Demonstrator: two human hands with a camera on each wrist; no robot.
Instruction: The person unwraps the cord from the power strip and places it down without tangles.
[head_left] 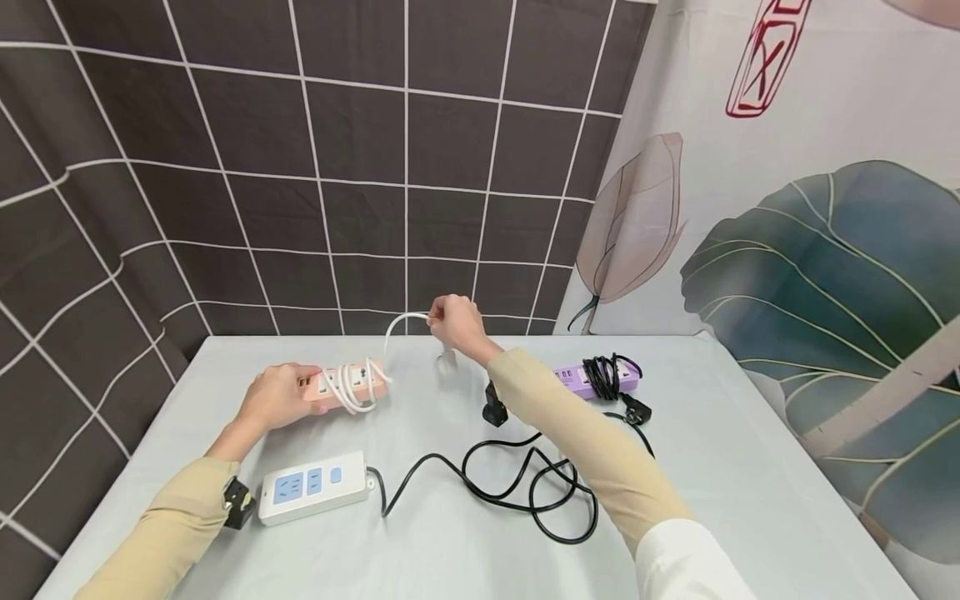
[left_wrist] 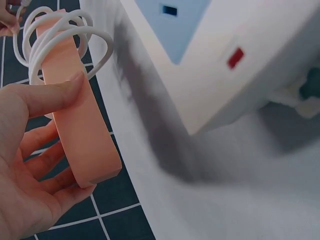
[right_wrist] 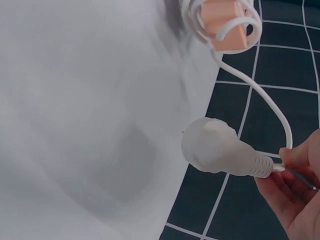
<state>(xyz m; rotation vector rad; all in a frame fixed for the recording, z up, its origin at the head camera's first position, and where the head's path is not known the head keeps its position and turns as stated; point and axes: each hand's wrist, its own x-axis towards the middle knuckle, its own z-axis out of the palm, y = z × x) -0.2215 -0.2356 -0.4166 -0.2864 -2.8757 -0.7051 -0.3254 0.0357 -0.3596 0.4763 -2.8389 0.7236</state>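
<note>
Left hand point(head_left: 277, 397) grips the light-looking pink strip point(left_wrist: 85, 127) by its cord-free end, near the surface's far edge point(head_left: 255, 352); right hand point(head_left: 459, 323) pinches bendy cord point(right_wrist: 256, 86).

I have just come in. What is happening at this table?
A person grips a pink power strip with the left hand, and white cord is wrapped around that strip. The right hand pinches the same cord just behind its white plug. Nearer the person, a white power strip lies with its black cord in loose loops; to the right is a purple power strip, wrapped in another black cord.
</note>
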